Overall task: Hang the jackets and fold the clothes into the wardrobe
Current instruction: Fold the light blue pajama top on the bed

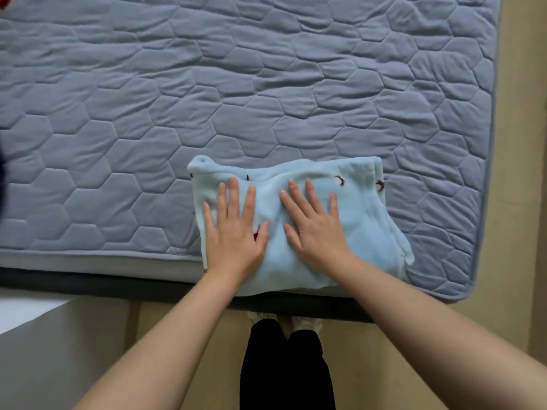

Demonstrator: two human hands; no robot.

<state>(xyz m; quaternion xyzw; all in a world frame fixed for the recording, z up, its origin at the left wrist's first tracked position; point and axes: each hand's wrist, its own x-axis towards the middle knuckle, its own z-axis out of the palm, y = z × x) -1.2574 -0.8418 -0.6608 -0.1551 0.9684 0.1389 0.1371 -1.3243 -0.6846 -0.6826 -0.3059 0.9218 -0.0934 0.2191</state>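
1. Two bare forearms are reaching forward from the near edge of the view, above black trousers [284, 365] and a beige floor [384, 335].
2. The left hand [233, 232] and the right hand [315, 229] are lying flat, side by side, on a folded garment [364, 220]. The fingers of both are straight and a little spread; they are holding nothing, only pressing down.
3. The garment is resting at the near edge of the bed cover [266, 84], toward the right corner. Its near border is reaching just over the side of the mattress.
4. The step, as I judge it, is flattening the fold. To do it well, the palms should be sliding from the middle outward, so that the air is leaving the layers. The layers sticking out on the right should be lined up before lifting.
5. The garment is light blue fleece, thick and soft, with small dark prints. Its far edge is forming a puffy ridge, so it will probably be springing open if released too soon.
6. The bed cover is grey-blue, quilted in hexagons and lightly wrinkled, with a piped border. A dark bed frame [88, 284] is showing beneath it.
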